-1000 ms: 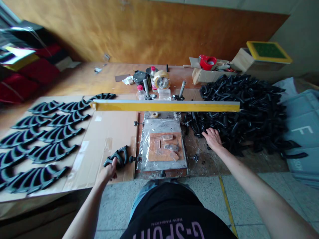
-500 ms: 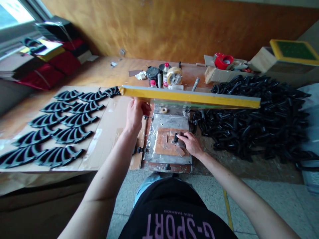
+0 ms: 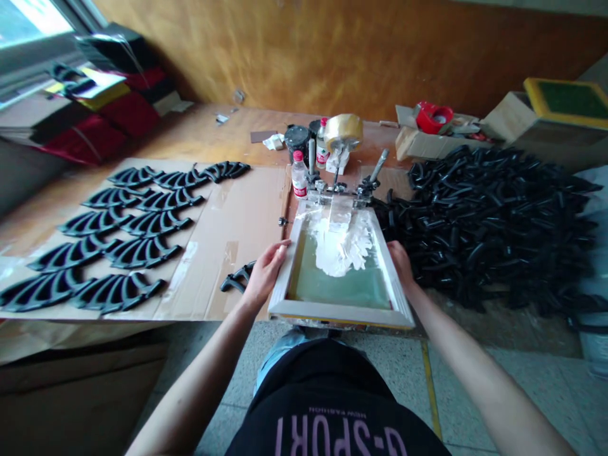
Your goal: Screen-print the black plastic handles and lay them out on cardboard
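A screen-printing frame (image 3: 280, 288) lies lowered over the jig in front of me, its green mesh (image 3: 339, 291) facing up. Thick white ink (image 3: 335, 250) is smeared over the mesh's far half, where a flat pale block (image 3: 341, 212) rests. My left hand (image 3: 266, 269) grips the frame's left side, fingers together at its edge. On the opposite side, my right hand (image 3: 400, 265) is closed at the right edge, its fingertips partly hidden. Beside my left wrist, a curved black plastic piece (image 3: 237, 277) sits on the cardboard. The jig beneath the frame is hidden.
Rows of ribbed black pieces (image 3: 142, 250) lie on cardboard (image 3: 213, 234) at left. A heap of black parts (image 3: 494, 234) covers the right. Behind the frame stand bottles (image 3: 299, 176), a tape roll (image 3: 344, 132) and metal clamps (image 3: 375, 168). Stacked boxes (image 3: 118, 114) fill the back left.
The frame has come down from its raised, edge-on position. My right hand has left the black piece on the jig for the frame's right side; my left hand has moved nearer me.
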A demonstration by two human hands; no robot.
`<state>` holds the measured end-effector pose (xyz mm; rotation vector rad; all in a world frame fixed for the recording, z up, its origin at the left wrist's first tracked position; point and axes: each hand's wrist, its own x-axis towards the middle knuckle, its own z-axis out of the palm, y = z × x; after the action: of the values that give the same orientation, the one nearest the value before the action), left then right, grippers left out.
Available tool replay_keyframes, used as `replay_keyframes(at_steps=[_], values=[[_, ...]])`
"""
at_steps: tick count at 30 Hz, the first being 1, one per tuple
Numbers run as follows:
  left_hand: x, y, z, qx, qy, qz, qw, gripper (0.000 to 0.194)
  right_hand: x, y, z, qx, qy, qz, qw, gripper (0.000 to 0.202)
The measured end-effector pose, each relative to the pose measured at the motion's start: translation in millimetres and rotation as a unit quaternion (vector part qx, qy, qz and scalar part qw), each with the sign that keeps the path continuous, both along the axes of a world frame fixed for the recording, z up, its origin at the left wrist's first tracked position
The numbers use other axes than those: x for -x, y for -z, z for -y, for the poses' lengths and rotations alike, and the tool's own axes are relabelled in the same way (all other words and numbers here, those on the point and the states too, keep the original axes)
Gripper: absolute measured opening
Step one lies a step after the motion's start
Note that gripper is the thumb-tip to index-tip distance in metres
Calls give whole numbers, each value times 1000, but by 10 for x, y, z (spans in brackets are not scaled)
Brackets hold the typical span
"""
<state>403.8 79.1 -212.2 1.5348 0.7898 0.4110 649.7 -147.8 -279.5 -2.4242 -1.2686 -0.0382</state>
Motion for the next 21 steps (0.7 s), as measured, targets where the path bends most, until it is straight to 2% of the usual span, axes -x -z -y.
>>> replay_keyframes(at_steps=[3,5,7,9,11,12,15,17,18,21], values=[[101,414,69,53,-16,-45,997,67,-213,-242,-218,-66,74,40,994,39],[87,620,73,63,-38,-66,995,70,-183,-398,-543,-83,45,65,993,56],[57,755,48,55,-52,-80,994,67,-42,-489,-862,-31,-17,59,998,54],[46,843,10,38,-39,-91,994,63,148,-490,-1030,53,-60,30,996,33],[58,909,-22,16,-12,-99,995,62,326,-429,-983,113,-106,14,988,16],[68,937,-31,8,-3,-100,995,62,394,-394,-893,126,-142,14,982,15],[95,991,-30,9,-12,-95,995,62,485,-355,-561,126,-283,8,951,22],[101,995,-20,19,-20,-91,995,61,475,-381,-444,123,-334,-5,935,24],[101,988,-17,22,-21,-91,995,61,468,-393,-435,119,-333,-7,935,23],[98,956,-19,25,-15,-97,995,62,497,-359,-495,82,-273,12,959,22]])
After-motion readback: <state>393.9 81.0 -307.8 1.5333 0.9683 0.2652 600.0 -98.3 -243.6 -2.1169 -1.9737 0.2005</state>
